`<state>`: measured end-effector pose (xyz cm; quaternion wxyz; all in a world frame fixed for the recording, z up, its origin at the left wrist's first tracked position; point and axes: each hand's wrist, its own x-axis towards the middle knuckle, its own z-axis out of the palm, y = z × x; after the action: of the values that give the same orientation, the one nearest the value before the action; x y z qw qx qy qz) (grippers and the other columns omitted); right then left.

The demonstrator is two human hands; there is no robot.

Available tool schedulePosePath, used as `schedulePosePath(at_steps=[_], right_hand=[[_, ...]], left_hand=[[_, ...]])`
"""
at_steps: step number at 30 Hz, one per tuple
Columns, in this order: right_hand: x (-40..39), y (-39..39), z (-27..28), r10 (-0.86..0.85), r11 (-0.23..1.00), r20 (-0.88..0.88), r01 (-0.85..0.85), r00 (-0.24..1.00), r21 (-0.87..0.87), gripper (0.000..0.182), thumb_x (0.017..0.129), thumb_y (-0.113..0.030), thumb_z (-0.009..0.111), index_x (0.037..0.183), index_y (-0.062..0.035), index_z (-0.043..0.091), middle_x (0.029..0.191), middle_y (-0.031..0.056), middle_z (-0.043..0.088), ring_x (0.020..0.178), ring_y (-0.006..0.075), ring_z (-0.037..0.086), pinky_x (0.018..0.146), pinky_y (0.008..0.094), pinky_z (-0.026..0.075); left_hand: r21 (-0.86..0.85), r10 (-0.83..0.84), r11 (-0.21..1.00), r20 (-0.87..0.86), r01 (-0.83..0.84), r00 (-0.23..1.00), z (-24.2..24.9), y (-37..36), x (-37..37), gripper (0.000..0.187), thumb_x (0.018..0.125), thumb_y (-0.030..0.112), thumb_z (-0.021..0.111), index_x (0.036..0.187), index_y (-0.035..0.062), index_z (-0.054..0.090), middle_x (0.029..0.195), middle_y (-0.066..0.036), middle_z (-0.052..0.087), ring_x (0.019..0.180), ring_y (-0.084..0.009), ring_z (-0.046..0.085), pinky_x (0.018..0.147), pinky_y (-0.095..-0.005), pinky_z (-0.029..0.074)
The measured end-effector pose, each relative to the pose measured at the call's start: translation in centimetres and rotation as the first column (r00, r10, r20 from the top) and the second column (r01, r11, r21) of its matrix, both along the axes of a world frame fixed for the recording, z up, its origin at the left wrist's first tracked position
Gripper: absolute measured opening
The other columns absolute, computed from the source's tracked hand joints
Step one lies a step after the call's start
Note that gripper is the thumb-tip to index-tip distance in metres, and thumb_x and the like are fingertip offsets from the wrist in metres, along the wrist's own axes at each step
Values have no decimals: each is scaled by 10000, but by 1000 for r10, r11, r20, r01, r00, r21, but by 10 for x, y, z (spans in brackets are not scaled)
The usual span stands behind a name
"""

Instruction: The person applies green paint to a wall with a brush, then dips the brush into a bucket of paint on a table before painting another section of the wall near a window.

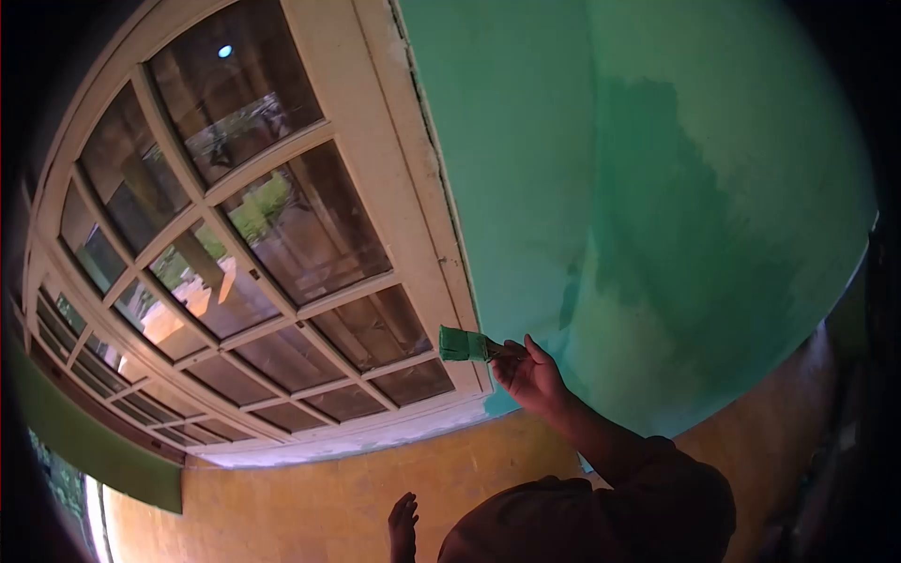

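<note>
My right hand (530, 377) grips a paintbrush (464, 344) by its handle. Green paint coats the wide brush head, which points left across the lower corner of the window frame (427, 178). Next to the hand rises the green wall (526, 141), with a darker, wet-looking patch (671, 216) on its right part. Low in the view, my left hand (404, 518) hangs over the floor, its fingers loosely bent and apart, with nothing visible in it.
Cream bars divide the window's glass panes (300, 220), which mirror a bright yard. A whitish ledge (347, 438) runs beneath it. The orange-yellow floor (300, 502) spreads below, and a low green wall (103, 441) stands at the left.
</note>
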<state>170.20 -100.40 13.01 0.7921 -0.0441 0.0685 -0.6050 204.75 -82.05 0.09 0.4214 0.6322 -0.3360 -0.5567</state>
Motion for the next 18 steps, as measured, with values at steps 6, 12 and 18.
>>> schedulePosePath(at_steps=[6,12,18], right_hand=[[-58,51,26,-361,919,-45,348,931,-187,374,960,-357,466,1040,-19,607,1055,181,634,937,303,621,856,396,505],[-120,133,36,-688,717,-69,661,723,-220,355,967,-353,449,1014,-49,627,1033,151,655,919,284,630,848,391,504],[-147,196,84,-890,455,-231,803,394,-385,361,982,-366,403,1027,-58,586,998,141,660,905,262,651,836,383,523]], left_hand=[[-138,-374,904,208,405,904,-25,-131,8,366,925,252,537,1188,1,576,1158,-126,603,1104,-200,533,953,-337,403],[-398,-536,515,541,759,648,32,-254,-105,367,909,180,539,1227,-4,539,1223,-172,568,1182,-268,503,1013,-354,357],[-791,-500,-62,552,608,667,210,-338,-280,398,841,-5,555,1238,21,533,1280,-167,536,1266,-309,436,1054,-397,310]])
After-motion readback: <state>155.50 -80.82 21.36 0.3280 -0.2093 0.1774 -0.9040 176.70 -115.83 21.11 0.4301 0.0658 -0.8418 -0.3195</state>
